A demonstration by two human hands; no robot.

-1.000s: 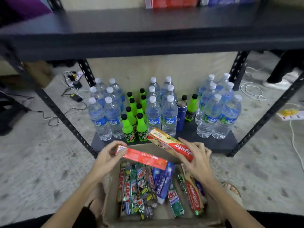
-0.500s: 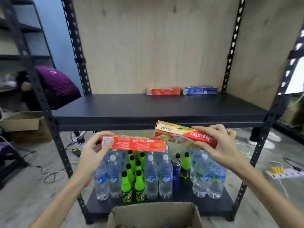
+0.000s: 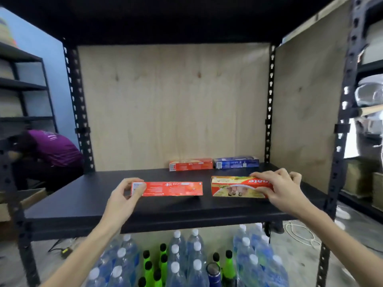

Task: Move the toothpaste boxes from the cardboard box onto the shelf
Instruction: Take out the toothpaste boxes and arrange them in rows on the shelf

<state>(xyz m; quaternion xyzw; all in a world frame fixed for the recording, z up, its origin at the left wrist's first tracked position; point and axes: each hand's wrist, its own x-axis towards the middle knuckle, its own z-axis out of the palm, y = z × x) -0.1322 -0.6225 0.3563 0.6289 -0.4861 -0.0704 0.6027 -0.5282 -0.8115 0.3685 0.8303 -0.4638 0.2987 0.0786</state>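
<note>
Each outstretched hand point(image 3: 126, 195) point(image 3: 279, 189) grips a toothpaste box point(image 3: 172, 189) point(image 3: 234, 187) over the shelf point(image 3: 83, 201).

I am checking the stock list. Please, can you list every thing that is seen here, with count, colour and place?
shelf: one, black, centre.
red box: one, back of shelf.
blue box: one, back of shelf, right of red box.
orange box: one, front of shelf, in left hand.
Colgate box: one, red and yellow, front of shelf, in right hand.
water bottles: many, clear, blue labels, below the shelf.
green bottles: several, black caps, among the water bottles.
flask: one, dark blue, below.
other person: one, purple shirt, left background.
left hand: grips orange box.
right hand: grips Colgate box.
</note>
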